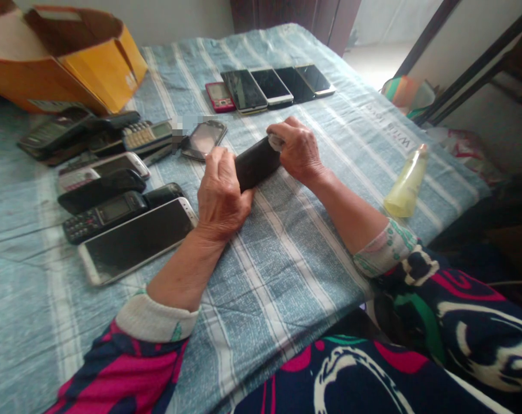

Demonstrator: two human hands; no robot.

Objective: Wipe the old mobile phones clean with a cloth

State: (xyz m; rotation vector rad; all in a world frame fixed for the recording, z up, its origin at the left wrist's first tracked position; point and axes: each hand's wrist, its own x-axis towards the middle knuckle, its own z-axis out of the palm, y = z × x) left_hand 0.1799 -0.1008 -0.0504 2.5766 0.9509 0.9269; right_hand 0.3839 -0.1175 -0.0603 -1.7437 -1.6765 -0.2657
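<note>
A black phone (260, 163) is held up at a tilt over the striped cloth. My left hand (221, 192) grips its left end, thumb below and fingers over the edge. At the upper right corner, my right hand (299, 150) is closed around a small greyish-white wad (276, 141) pressed against the phone; its material is unclear. Just behind my left hand lies a dark phone with a pale screen (203, 140). A large white-framed phone (138, 240) lies left of my left wrist, beside a black keypad phone (106, 217).
Several more old phones (58, 135) are heaped at the left, before an orange paper bag (92, 75). At the back, smartphones (272, 86) lie in a row beside a small pink phone (220, 96). A yellowish translucent tube (406, 184) stands near the table's right edge.
</note>
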